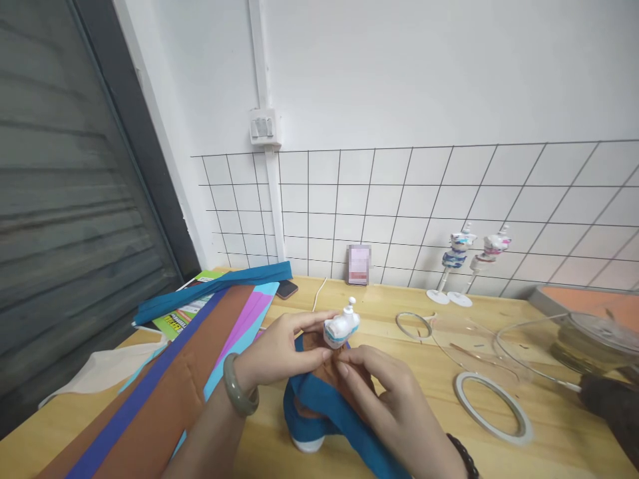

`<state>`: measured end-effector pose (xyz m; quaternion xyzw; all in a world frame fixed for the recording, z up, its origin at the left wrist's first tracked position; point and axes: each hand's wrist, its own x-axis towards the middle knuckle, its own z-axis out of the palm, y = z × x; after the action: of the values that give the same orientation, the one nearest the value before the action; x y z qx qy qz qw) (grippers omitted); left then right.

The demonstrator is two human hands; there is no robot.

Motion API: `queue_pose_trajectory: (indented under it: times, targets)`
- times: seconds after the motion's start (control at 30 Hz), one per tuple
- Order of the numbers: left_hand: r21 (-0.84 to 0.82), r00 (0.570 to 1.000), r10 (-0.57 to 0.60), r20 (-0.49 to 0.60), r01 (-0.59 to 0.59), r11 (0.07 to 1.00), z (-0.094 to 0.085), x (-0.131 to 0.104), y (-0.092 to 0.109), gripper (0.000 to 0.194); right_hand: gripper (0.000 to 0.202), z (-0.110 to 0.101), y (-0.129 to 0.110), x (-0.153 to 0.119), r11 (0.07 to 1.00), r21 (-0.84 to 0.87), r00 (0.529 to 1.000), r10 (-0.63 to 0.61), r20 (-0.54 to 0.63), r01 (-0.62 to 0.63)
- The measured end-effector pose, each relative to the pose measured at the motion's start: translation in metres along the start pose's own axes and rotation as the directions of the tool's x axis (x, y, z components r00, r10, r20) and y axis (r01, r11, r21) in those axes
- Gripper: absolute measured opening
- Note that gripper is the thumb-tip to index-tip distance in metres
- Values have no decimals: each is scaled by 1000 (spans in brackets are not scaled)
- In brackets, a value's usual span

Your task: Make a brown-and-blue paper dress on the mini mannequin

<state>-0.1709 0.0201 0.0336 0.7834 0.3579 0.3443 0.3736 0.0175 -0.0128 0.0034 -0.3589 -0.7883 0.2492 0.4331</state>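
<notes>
A small white dress form [341, 326] with a knob on top and a light-blue band stands upright in front of me. Gathered brown and blue material, like crepe paper or cloth, wraps around it below the bust; its blue band [324, 399] hangs in folds over a white base [307, 444]. My left hand [287, 346], with a green bangle on the wrist, closes around the form and the gathered edge from the left. From the right, my right hand [389, 389] pinches the brown part of the material just under the bust.
Long brown, purple and blue sheets [164, 386] lie at the left. Two dress forms on stands [452, 266] are at the wall. A phone [359, 265] leans there; another dark phone [286, 289] lies flat. Tape roll [494, 407], wire ring [414, 324] and glue gun [606, 399] are at right.
</notes>
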Motion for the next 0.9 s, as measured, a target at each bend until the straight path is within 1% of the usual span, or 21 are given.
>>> queue_pose_trajectory:
  times: [0.1,0.2,0.33,0.47,0.57,0.77,0.83,0.9]
  targets:
    - [6,1000,3,-1,-3,1000,1,0,0,52,16,0,3,0,999,-12,999,-40,10,40]
    - [17,1000,-2,-11,2,1000,1,-1,-1,53,13,1,7,1,1000,-6,999,-29,-27,28]
    - [40,1000,-15,-10,15,999,1,-2,-3,55,10,3,9,2,997,54,994,68,-88,-63]
    - [44,1000,1,3,-1,999,2,-1,-3,56,14,3,8,5,985,94,983,156,-97,-147]
    - [40,1000,11,9,-11,999,3,0,-2,57,16,3,6,5,977,120,976,190,-101,-178]
    - [0,998,51,47,-51,999,2,-2,1,55,14,4,9,5,985,102,979,154,-137,-141]
    - [5,998,44,43,-44,999,3,-1,3,55,14,5,12,4,993,54,982,111,-151,-104]
    - [17,999,37,18,-37,999,5,0,4,54,13,5,15,3,998,-12,984,55,-170,-58]
